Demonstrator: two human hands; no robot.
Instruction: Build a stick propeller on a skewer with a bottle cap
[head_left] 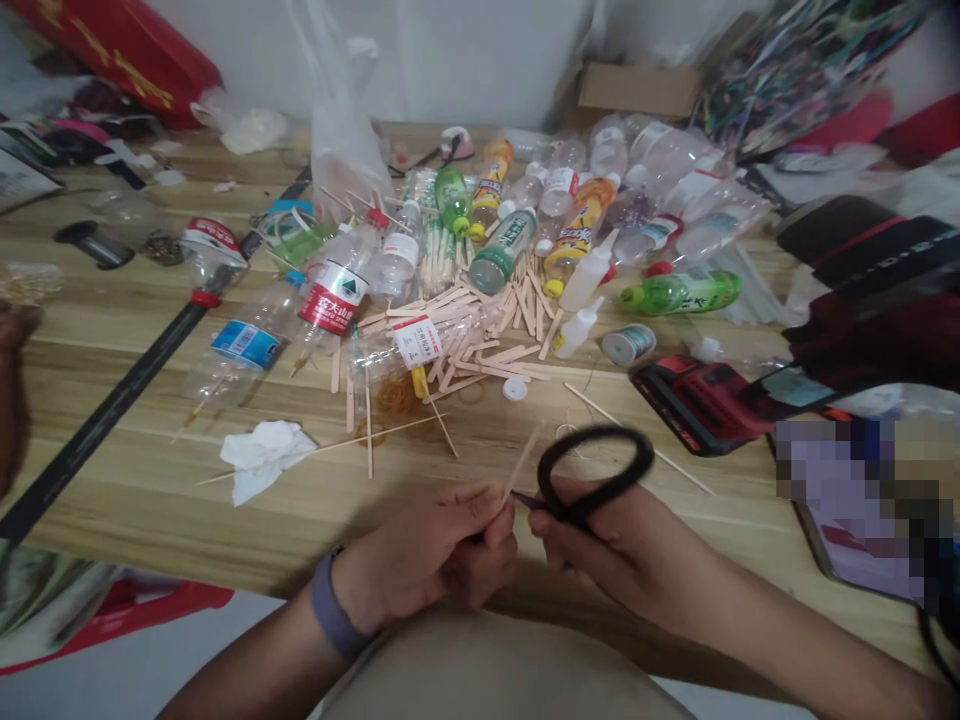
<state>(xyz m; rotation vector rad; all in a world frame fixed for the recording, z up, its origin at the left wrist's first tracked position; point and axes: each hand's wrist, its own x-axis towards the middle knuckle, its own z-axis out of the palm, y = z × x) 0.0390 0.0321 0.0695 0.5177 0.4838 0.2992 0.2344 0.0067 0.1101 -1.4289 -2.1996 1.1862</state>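
At lower centre, the left hand pinches a thin wooden stick between its fingers; the right hand's fingers wrap black scissors beside it. Bottles crowd upper centre above scattered flat sticks; a power drill juts in at right.

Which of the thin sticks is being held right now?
The pale stick slanting up from the left hand, beside the black-handled scissors; no other stick is held.

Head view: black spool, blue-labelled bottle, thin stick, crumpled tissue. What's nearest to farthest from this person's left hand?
1. Thin stick: held in the left hand.
2. Crumpled tissue: to its left.
3. Blue-labelled bottle: beyond the tissue.
4. Black spool: far left.
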